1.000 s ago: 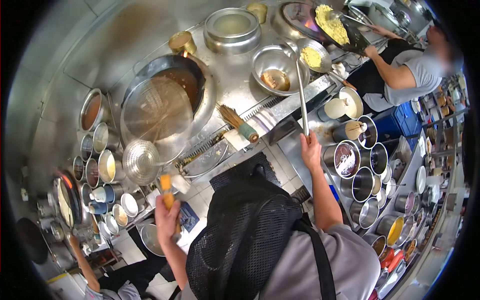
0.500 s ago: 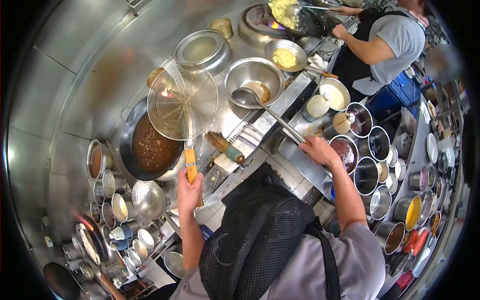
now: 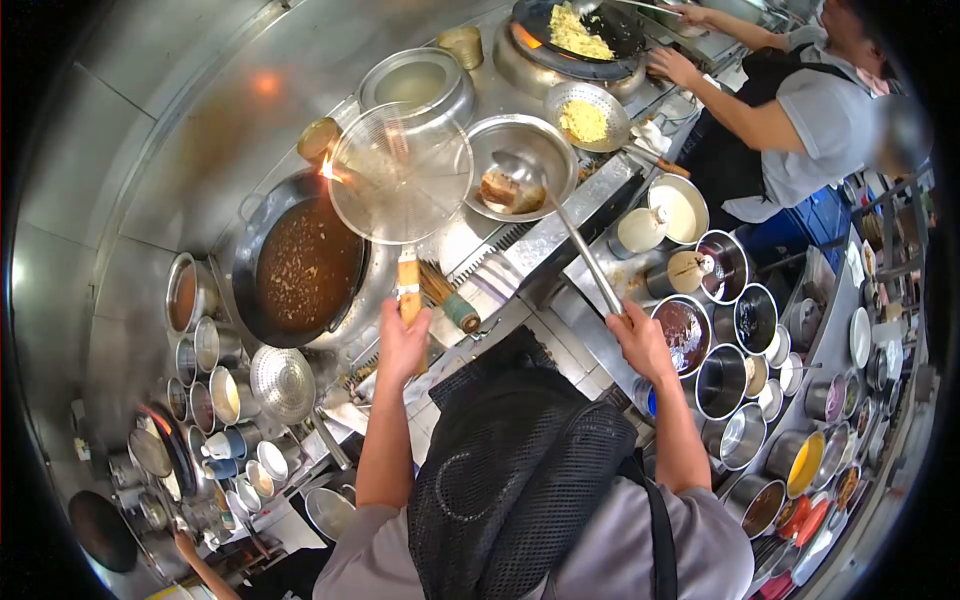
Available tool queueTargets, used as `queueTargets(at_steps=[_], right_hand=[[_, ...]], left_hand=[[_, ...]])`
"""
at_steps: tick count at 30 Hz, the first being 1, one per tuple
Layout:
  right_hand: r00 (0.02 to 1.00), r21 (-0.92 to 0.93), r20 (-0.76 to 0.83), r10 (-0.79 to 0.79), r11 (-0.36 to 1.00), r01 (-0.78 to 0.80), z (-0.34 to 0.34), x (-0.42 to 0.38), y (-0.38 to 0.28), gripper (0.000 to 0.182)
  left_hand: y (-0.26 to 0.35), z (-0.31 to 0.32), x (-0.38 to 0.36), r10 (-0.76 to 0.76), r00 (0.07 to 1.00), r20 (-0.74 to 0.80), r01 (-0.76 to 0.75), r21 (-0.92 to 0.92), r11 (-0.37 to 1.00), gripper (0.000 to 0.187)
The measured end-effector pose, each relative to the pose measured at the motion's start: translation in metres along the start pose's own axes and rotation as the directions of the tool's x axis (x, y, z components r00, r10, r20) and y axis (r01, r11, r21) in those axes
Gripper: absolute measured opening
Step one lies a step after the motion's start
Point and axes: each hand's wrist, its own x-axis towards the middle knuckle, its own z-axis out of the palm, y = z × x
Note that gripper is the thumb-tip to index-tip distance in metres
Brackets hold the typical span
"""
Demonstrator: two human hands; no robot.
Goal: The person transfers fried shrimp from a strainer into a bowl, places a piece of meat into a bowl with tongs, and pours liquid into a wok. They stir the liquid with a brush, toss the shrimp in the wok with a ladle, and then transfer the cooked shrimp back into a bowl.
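Note:
My left hand [image 3: 403,342] is wrapped round the wooden handle of a wire strainer [image 3: 402,180]. Its round mesh, with nothing visible in it, is above the counter between the sauce wok and a steel bowl. My right hand [image 3: 640,341] grips the end of a long metal ladle [image 3: 585,252]. The ladle's head is inside the steel bowl [image 3: 562,150], by some brown liquid at the bottom. To the left, a black wok [image 3: 248,285] holds brown sauce with pale bits. A bamboo brush [image 3: 455,307] lies on the counter edge below the strainer.
A co-worker [image 3: 825,105] stands at the upper right by a wok [image 3: 625,40] of yellow food. A perforated ladle [image 3: 605,98] holds more of it. Several steel pots [image 3: 722,380] crowd the right. A perforated skimmer [image 3: 283,385] and sauce containers are left. Flame [image 3: 328,170] shows beside the mesh.
The strainer has moved right, away from above the sauce wok. My right hand has lowered, and the ladle has turned in the bowl. The co-worker's wok now rests on its burner.

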Motion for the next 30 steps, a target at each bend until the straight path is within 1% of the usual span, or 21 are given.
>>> queueTargets(at_steps=[2, 3, 4, 6, 8, 9, 10, 12, 13, 15, 17, 18, 20, 22, 23, 24, 25, 26, 27, 28, 30], right_hand=[[0.980, -0.041, -0.193, -0.037, 0.999, 0.030, 0.005, -0.006, -0.001, 0.038], [0.967, -0.052, -0.246, -0.072, 0.997, 0.061, 0.008, -0.006, 0.003, 0.039], [0.968, -0.043, -0.250, -0.032, 0.999, 0.022, 0.007, -0.006, -0.003, 0.039], [0.954, -0.002, -0.299, -0.034, 0.999, 0.036, 0.010, -0.006, 0.000, 0.038], [0.955, 0.008, -0.294, -0.032, 0.999, 0.036, 0.011, -0.006, -0.006, 0.039], [0.948, 0.009, -0.317, -0.036, 0.999, 0.041, 0.014, -0.003, 0.000, 0.038], [0.939, 0.008, -0.341, -0.040, 0.999, 0.046, 0.017, -0.001, 0.005, 0.038], [0.954, 0.009, -0.301, -0.006, 1.000, 0.009, 0.020, 0.002, 0.008, 0.039], [0.958, 0.023, -0.287, 0.009, 1.000, -0.002, 0.021, 0.003, 0.009, 0.039], [0.963, 0.027, -0.268, 0.019, 1.000, -0.012, 0.024, 0.003, 0.013, 0.039], [0.967, 0.042, -0.242, 0.082, 0.996, -0.074, 0.027, 0.005, 0.019, 0.040], [0.969, 0.032, -0.234, 0.075, 0.997, -0.069, 0.029, 0.006, 0.023, 0.040], [0.966, 0.110, -0.251, 0.057, 0.994, -0.030, 0.032, 0.008, 0.029, 0.041], [0.971, 0.110, -0.231, 0.052, 0.994, -0.027, 0.032, 0.010, 0.021, 0.039], [0.971, 0.134, -0.232, 0.058, 0.991, -0.027, 0.031, 0.011, 0.016, 0.038], [0.970, 0.159, -0.232, 0.065, 0.987, -0.028, 0.031, 0.013, 0.013, 0.037], [0.971, 0.182, -0.234, 0.049, 0.983, -0.006, 0.032, 0.016, 0.012, 0.033], [0.973, 0.177, -0.225, 0.042, 0.984, -0.002, 0.031, 0.018, 0.008, 0.033], [0.975, 0.187, -0.221, 0.036, 0.982, 0.006, 0.030, 0.020, 0.001, 0.031], [0.977, 0.196, -0.213, 0.029, 0.980, 0.014, 0.030, 0.022, -0.004, 0.029], [0.984, 0.199, -0.178, 0.027, 0.980, 0.009, 0.030, 0.027, -0.004, 0.027]], left_hand=[[0.017, 0.025, 0.008, -0.023, 0.999, 0.039, 0.020, 0.072, 0.997, 0.039], [0.021, 0.038, 0.015, -0.048, 0.996, 0.073, 0.045, 0.051, 0.998, 0.041], [0.022, 0.052, 0.023, -0.073, 0.992, 0.105, 0.070, 0.030, 0.997, 0.043], [-0.009, 0.088, 0.045, 0.057, 0.997, 0.057, -0.064, 0.120, 0.991, 0.044], [-0.014, 0.121, 0.057, 0.165, 0.984, 0.071, -0.175, 0.176, 0.969, 0.043], [-0.001, 0.132, 0.058, 0.046, 0.990, 0.135, -0.060, 0.100, 0.993, 0.042], [0.011, 0.142, 0.058, -0.065, 0.976, 0.208, 0.060, 0.028, 0.998, 0.041], [0.007, 0.172, 0.066, -0.138, 0.958, 0.253, 0.161, -0.073, 0.984, 0.041], [0.005, 0.177, 0.070, -0.137, 0.958, 0.251, 0.144, -0.010, 0.989, 0.048], [0.003, 0.184, 0.072, -0.148, 0.959, 0.244, 0.160, -0.033, 0.987, 0.048], [0.003, 0.186, 0.072, -0.160, 0.960, 0.231, 0.177, -0.055, 0.983, 0.049], [0.004, 0.186, 0.072, -0.161, 0.955, 0.251, 0.177, -0.043, 0.983, 0.051], [0.004, 0.184, 0.071, -0.170, 0.951, 0.258, 0.185, -0.038, 0.982, 0.053], [0.009, 0.180, 0.071, -0.204, 0.893, 0.400, 0.247, -0.059, 0.967, 0.065], [0.011, 0.178, 0.069, -0.207, 0.872, 0.444, 0.267, -0.075, 0.961, 0.070], [0.004, 0.180, 0.071, -0.208, 0.875, 0.438, 0.269, -0.081, 0.960, 0.070], [-0.007, 0.183, 0.074, -0.135, 0.901, 0.412, 0.169, -0.047, 0.985, 0.071], [-0.019, 0.186, 0.075, -0.061, 0.920, 0.387, 0.070, -0.008, 0.998, 0.071], [-0.011, 0.174, 0.068, -0.074, 0.937, 0.341, 0.049, 0.082, 0.995, 0.068], [-0.017, 0.161, 0.064, -0.082, 0.941, 0.328, 0.060, 0.077, 0.995, 0.068], [-0.035, 0.125, 0.051, 0.102, 0.956, 0.274, -0.117, 0.041, 0.992, 0.063]])
